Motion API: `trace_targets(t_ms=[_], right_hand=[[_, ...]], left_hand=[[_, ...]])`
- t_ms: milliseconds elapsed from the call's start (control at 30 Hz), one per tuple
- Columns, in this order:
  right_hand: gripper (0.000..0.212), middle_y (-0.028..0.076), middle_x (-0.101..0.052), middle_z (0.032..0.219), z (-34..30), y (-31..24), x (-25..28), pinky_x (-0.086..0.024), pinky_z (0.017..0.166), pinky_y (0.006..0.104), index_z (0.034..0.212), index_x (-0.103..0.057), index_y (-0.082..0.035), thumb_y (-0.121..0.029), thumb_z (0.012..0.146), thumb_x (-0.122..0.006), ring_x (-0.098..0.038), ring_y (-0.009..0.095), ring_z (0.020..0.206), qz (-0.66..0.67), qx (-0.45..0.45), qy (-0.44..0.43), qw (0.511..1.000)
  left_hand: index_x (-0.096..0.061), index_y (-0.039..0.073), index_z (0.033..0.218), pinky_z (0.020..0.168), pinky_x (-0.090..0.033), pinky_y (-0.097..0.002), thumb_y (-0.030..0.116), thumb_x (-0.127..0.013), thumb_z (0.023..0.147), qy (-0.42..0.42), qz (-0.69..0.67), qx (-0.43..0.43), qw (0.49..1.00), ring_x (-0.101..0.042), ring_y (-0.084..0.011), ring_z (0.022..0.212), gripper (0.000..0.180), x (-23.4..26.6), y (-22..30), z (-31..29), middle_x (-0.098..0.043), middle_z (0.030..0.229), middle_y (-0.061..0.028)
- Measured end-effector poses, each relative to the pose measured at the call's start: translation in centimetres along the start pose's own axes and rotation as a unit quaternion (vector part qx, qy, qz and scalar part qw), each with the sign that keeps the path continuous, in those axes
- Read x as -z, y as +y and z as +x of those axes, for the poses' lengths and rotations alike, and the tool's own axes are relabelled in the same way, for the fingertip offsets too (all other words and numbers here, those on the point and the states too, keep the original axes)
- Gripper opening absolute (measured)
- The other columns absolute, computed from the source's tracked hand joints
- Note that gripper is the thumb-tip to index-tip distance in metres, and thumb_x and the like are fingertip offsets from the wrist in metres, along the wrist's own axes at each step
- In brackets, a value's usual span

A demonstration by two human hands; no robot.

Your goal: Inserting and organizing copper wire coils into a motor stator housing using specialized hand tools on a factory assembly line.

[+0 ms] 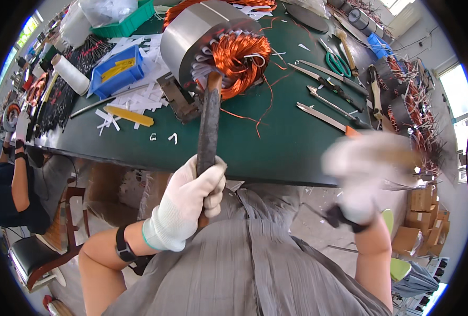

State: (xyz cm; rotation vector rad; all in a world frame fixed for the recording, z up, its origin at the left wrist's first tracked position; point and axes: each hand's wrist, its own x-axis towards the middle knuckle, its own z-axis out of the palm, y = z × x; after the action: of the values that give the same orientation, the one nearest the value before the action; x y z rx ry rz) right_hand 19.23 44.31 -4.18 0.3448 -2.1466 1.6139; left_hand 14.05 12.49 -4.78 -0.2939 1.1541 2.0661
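Observation:
In a white glove, my left hand (185, 203) is wrapped round a dark bar (208, 129) with a wood-coloured tip. The bar points away from me, and its tip meets the lower left of the copper windings (243, 58), beside the white slot liners. These windings bulge from the end of a steel motor stator (194, 34), which lies on its side against a metal block (177, 100). My right hand (357, 160), also gloved, is smeared by motion over the table's front right edge. A brownish blur shows at it; whether it holds something cannot be made out.
Scissors (338, 64), pliers (341, 86) and a knife-like blade (318, 113) lie right on the green table (286, 142). Left are a blue bin (102, 87), a yellow strip (130, 116), a white thread cone (71, 75) and paper strips. Another person (15, 184) works far left.

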Motion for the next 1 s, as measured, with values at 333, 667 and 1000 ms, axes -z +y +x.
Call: trace_targets(t_ms=[333,667,1000], right_hand=[[0.017,0.003,-0.061,0.086,6.3,-7.9,3.0,-0.054,0.069,0.0326,0.095,-0.058,-0.013,-0.022,0.104,-0.048,-0.059,0.016,0.074,0.239,0.036,0.005,0.97],[0.019,0.015,-0.066,0.103,8.2,-13.8,3.9,-0.052,0.067,0.0417,0.114,-0.066,-0.005,-0.013,0.099,-0.059,-0.064,0.031,0.08,-0.065,0.144,-0.076,0.984],[0.017,0.011,-0.06,0.084,7.1,-6.3,4.1,-0.048,0.057,0.0367,0.11,-0.061,-0.005,-0.007,0.094,-0.057,-0.056,0.023,0.061,-0.506,0.017,-0.193,0.841]], left_hand=[[-0.052,0.011,0.105,0.051,-0.033,-0.0213,0.036,-0.057,0.106,-0.041,-0.09,-0.03,0.995,-0.041,-0.0051,0.061,0.026,0.8,-2.6,2.7,-0.047,0.082,0.0026],[-0.051,0.009,0.106,0.049,-0.037,-0.0227,0.04,-0.057,0.104,-0.042,-0.118,0.019,0.992,-0.042,-0.0064,0.059,0.032,-1.1,-1.7,4.3,-0.047,0.08,0.0013],[-0.049,0.01,0.103,0.043,-0.028,-0.0227,0.047,-0.059,0.102,-0.071,-0.121,0.019,0.99,-0.036,-0.0045,0.05,0.038,-0.5,-1.5,4.8,-0.049,0.077,0.0008]])
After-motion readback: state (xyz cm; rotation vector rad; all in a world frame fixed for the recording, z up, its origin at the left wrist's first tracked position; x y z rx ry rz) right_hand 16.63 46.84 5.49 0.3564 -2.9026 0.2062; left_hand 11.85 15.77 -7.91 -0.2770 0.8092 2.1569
